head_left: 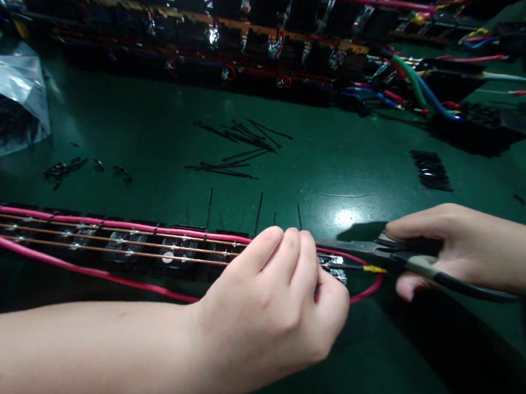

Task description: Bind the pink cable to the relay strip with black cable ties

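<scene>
My left hand (279, 298) is closed over the right part of a wired strip of black modules (131, 248); its fingertips and part of the strip are hidden beneath it. Long copper-coloured wires and a red wire (97, 271) run along this strip, and the red one loops out past its right end. In my right hand (456, 249) is a pair of long-nose pliers (406, 258), its jaws reaching left to the fingers of my left hand. A yellow sleeve (374, 269) on a wire end lies just below the pliers. Several thin black cable ties (259, 214) stick up from the strip.
Loose black cable ties (245, 141) lie on the green table (149, 109), with cut-off bits (65, 169) to the left. A bundle of short black pieces (430, 170) is at right. A clear plastic bag (8, 101) sits at upper left. Wired assemblies (269, 34) span the back.
</scene>
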`<state>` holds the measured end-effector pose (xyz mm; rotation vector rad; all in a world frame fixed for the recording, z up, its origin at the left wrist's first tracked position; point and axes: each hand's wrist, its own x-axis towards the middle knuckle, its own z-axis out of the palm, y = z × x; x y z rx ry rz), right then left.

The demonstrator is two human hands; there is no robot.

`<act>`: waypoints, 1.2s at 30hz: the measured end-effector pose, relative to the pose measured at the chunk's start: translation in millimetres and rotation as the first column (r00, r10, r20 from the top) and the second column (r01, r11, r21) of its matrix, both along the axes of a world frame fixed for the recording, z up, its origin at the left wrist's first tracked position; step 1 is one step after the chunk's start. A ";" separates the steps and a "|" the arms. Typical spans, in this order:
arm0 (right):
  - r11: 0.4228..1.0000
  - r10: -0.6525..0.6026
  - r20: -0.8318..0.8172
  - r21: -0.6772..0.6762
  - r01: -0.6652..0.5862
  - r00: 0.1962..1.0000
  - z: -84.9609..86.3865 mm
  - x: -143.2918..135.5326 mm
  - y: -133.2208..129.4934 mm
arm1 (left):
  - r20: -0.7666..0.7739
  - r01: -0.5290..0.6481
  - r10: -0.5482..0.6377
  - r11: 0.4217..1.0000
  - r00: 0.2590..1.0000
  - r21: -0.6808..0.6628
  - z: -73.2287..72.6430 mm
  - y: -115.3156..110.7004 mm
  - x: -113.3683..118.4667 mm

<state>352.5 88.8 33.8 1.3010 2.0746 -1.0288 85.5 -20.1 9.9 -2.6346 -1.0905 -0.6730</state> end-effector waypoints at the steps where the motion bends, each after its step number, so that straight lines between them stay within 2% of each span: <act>1: 1.000 -0.002 0.003 0.002 0.002 1.000 0.2 0.3 0.2 | -0.001 0.001 -0.001 1.000 1.000 -0.003 0.1 0.5 0.0; 8: 1.000 -0.010 -0.001 -0.018 0.010 1.000 -0.6 -1.5 -0.2 | -0.008 0.008 -0.008 1.000 1.000 -0.015 0.0 2.5 0.8; 14: 1.000 0.000 0.004 -0.002 0.000 1.000 -2.9 3.8 -0.3 | -0.039 0.004 -0.003 1.000 0.999 0.030 -2.1 -2.0 0.7; 22: 1.000 0.006 0.035 0.001 -0.006 0.999 -2.3 2.0 -0.7 | -0.131 0.122 -0.107 0.986 0.986 0.118 2.6 -13.1 0.5; 28: 0.997 0.065 0.013 0.040 -0.065 0.998 -2.1 1.6 -1.6 | -0.161 0.115 -0.098 0.989 0.982 0.097 6.7 -14.2 2.0; 33: 0.999 0.039 0.024 0.024 -0.039 0.999 -1.0 0.3 -0.9 | -0.162 0.104 -0.089 0.991 0.983 0.086 9.2 -14.6 1.9; 36: 1.000 0.018 -0.007 -0.020 -0.018 1.000 -1.3 3.8 1.0 | -0.177 0.080 -0.072 0.996 0.982 0.038 16.0 -16.7 -2.7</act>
